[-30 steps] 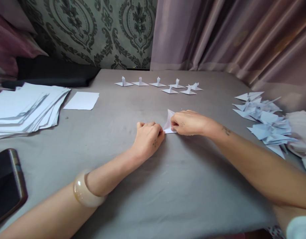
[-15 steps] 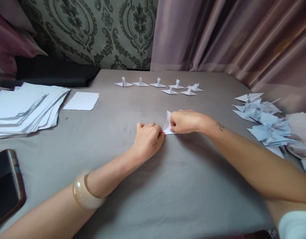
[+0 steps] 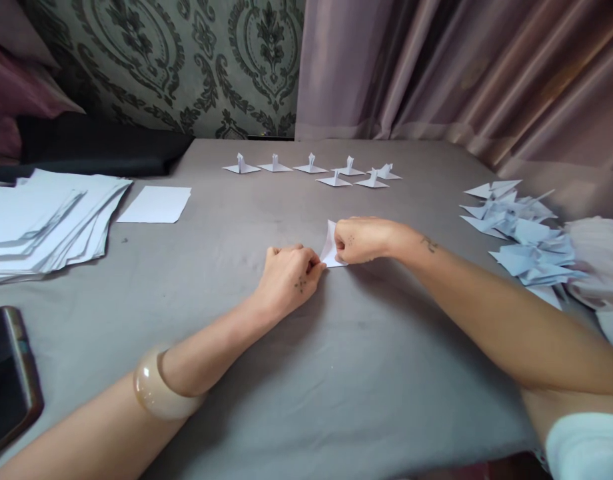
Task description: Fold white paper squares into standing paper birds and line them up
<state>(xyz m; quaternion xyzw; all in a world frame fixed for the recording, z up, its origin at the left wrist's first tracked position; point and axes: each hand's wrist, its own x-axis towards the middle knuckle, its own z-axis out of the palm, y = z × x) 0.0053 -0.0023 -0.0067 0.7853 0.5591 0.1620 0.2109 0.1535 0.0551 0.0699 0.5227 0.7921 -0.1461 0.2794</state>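
Note:
A small piece of folded white paper (image 3: 329, 252) lies on the grey cloth between my hands, one corner standing up. My left hand (image 3: 292, 275) is closed, with its thumb and fingertip pinching the paper's near left corner. Curled over the paper's right side is my right hand (image 3: 365, 240), its knuckles bent and its fingertips hidden. Part of the paper is covered by that hand. Beyond them stand several folded paper figures (image 3: 311, 164) in two rough rows.
At the left are a stack of white paper sheets (image 3: 46, 220), a single square sheet (image 3: 155, 204) and a phone (image 3: 9, 380). A pile of folded papers (image 3: 529, 240) lies at the right beside pale crumpled cloth (image 3: 596, 260). Black fabric (image 3: 96, 147) sits at the back left.
The whole view has shifted slightly, so everything appears a little further left. Both hands keep hold of the folded paper, with the left thumb now showing more at its corner.

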